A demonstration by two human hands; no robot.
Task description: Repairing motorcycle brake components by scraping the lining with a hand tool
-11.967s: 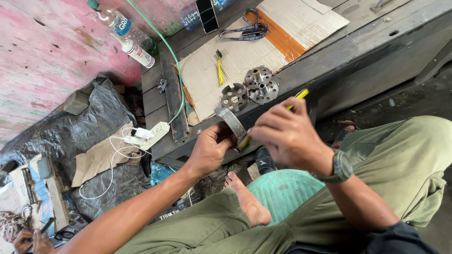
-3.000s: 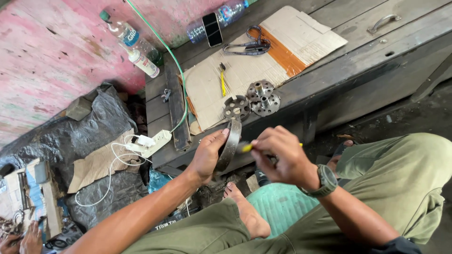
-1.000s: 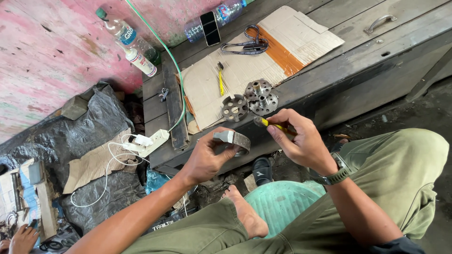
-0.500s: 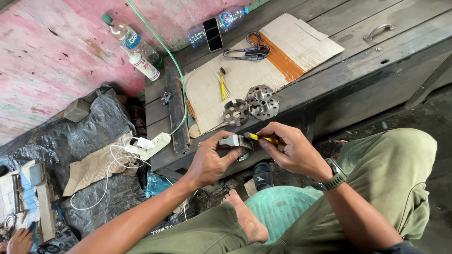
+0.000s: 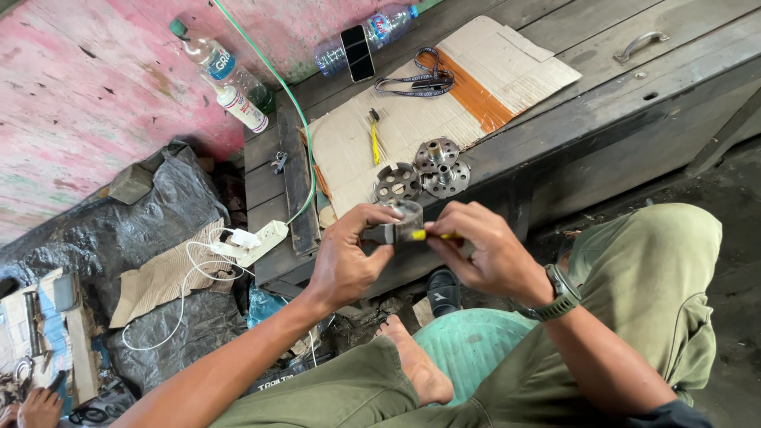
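Observation:
My left hand point(image 5: 346, 261) grips a small grey metal ring-shaped part point(image 5: 399, 223) in front of the wooden bench. My right hand point(image 5: 487, 254), with a watch on its wrist, holds a yellow-handled tool point(image 5: 430, 235) whose tip meets the metal part. Just beyond my hands, two round perforated metal discs point(image 5: 399, 182) point(image 5: 441, 166) lie on a sheet of cardboard point(image 5: 412, 119) on the bench. My bare foot point(image 5: 416, 368) rests below my hands.
On the bench point(image 5: 555, 95) lie another yellow-handled tool point(image 5: 373, 135), a lanyard point(image 5: 416, 80), a phone point(image 5: 358, 53) and plastic bottles point(image 5: 230, 87). A white power strip point(image 5: 258, 242) with cables sits at the left on black plastic sheeting point(image 5: 127, 246). Another person's hand point(image 5: 36, 408) shows bottom left.
My hands have come closer together and moved slightly up towards the bench; the metal part has been turned in my left hand and the yellow tool now meets it.

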